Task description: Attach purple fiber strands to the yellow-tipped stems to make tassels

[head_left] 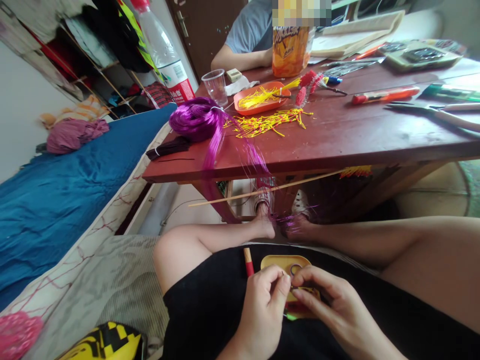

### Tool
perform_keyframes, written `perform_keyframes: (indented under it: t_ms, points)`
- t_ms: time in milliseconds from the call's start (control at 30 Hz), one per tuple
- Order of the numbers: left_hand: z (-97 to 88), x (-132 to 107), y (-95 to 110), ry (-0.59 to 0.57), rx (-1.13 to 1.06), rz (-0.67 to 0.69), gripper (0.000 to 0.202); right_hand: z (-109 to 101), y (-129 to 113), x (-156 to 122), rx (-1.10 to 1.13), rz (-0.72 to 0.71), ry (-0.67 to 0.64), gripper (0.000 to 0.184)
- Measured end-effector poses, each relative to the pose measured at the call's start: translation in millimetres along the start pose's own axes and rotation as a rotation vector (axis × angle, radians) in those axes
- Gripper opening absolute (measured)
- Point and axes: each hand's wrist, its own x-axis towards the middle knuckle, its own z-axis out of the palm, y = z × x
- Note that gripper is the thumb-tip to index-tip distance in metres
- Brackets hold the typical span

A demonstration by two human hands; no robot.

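Over my lap, my left hand [265,297] is closed, thumb and forefinger pinched together on something too small to make out. My right hand [332,295] pinches close beside it, fingertips almost touching the left ones. Beneath both hands, a yellow tray [270,260] rests on the black cloth [210,300] over my thighs. A ring-shaped handle [296,269], perhaps of scissors, shows in the tray; the hands hide most of its contents. Left of the tray lies a stick with a red and wooden handle [249,262].
A red-brown table [330,140] stands ahead, bearing a purple fibre bundle [195,120], yellow strands [268,124], an orange tray [258,107], a clear cup [215,86], a bottle [165,55] and pliers [431,110]. Across it sits a person [247,35]. A bed [90,170] is left.
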Motion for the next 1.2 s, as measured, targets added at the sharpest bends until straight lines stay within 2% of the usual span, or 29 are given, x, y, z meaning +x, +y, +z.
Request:
perform_keyframes:
  t_ms: [200,467,633,767,800,867,967,1067,1167,1200]
  points:
    - [-0.2,-0.4,2.2,-0.007,0.005,0.004,0.029,-2.7,6.2,0.7,0.008,0.002,-0.087,0.026]
    - [7.1,-0.2,-1.9,0.112,0.178,0.082,0.030,1.3,7.6,-2.1,0.092,0.014,-0.069,0.028]
    - [12.7,-0.7,-5.6,0.123,0.286,0.129,0.030,4.3,11.8,-3.9,0.156,0.042,-0.077,0.027]
    - [8.6,4.4,-10.4,0.122,0.170,0.078,0.029,-0.1,11.1,1.5,0.146,0.050,-0.080,0.025]
    - [5.4,6.4,-12.7,0.122,0.088,0.030,0.029,-2.7,11.0,3.8,0.082,0.042,-0.068,0.022]
    - [-2.7,10.1,-18.6,0.129,-0.068,-0.067,0.029,-7.7,13.4,7.8,-0.227,0.012,-0.049,0.018]
    - [-12.9,12.0,-29.0,0.173,-0.176,-0.144,0.031,-6.9,26.4,10.8,-0.734,-0.012,-0.149,0.015]
    - [-15.2,9.7,-35.4,0.226,-0.231,-0.184,0.034,8.1,47.9,12.5,-0.921,0.026,-0.312,0.015]
    - [-12.4,6.5,-35.8,0.255,-0.283,-0.211,0.036,27.0,65.8,17.6,-1.076,0.100,-0.378,0.006]
    - [-11.5,5.6,-35.2,0.260,-0.298,-0.214,0.037,31.7,69.0,19.8,-1.116,0.122,-0.392,0.009]
